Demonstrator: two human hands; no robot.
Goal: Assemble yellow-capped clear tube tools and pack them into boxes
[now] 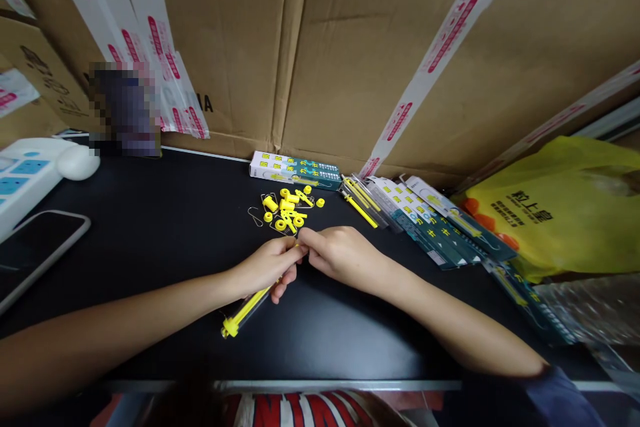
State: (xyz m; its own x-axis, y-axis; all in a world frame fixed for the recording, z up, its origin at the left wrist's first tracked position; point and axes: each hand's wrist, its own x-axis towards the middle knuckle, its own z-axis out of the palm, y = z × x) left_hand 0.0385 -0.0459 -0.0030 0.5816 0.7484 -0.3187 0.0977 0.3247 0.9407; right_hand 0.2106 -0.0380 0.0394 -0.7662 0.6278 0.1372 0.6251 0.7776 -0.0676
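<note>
My left hand [275, 265] is closed around a slim spring scale [250, 310] with a clear tube and yellow parts. Its yellow end cap points down toward me, and the upper end is hidden in my fingers. My right hand [340, 253] is closed too, its thumb and forefinger pinched against my left fingertips at that upper end; whatever they pinch is hidden. Just beyond my hands lies a loose pile of yellow plastic caps and spools [287, 203], mixed with bent wire hooks [255, 216] and small springs.
Behind the pile lies a printed box [295, 170]. Clear tubes with yellow rods [361, 202] and more flat boxes [425, 230] lie to the right, beside a yellow plastic bag [565, 207]. A power strip [30, 170] and a phone [40, 250] are left; cardboard [340, 60] rises behind.
</note>
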